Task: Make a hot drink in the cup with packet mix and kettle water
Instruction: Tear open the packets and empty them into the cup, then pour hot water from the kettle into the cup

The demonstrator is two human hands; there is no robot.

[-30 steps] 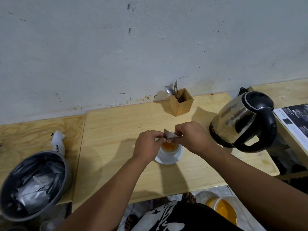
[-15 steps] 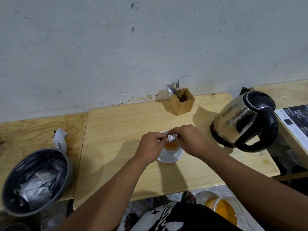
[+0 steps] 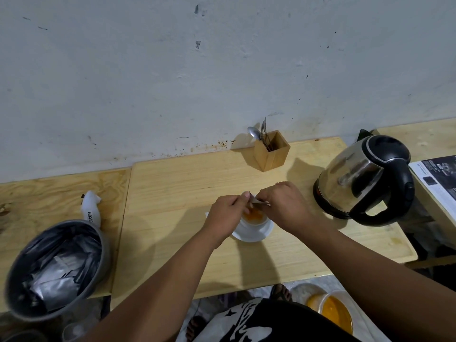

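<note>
A white cup (image 3: 255,222) stands on a white saucer (image 3: 256,234) in the middle of the wooden table (image 3: 172,193). Orange powder lies inside the cup. Both hands hold a small silver packet (image 3: 256,204) just above the cup's far rim. My left hand (image 3: 225,215) pinches its left end and my right hand (image 3: 283,206) pinches its right end. The packet is crumpled and mostly hidden by the fingers. A steel kettle (image 3: 362,178) with a black handle stands to the right of the cup.
A wooden holder (image 3: 271,153) with spoons stands by the wall behind the cup. A grey bowl (image 3: 101,245) of silver packets sits at the left, with a white scoop (image 3: 91,208) behind it. A printed sheet (image 3: 436,176) lies far right. On the floor is an orange-filled tub (image 3: 335,314).
The packet has been folded smaller between the two hands, which stay over the cup. My view has shifted slightly.
</note>
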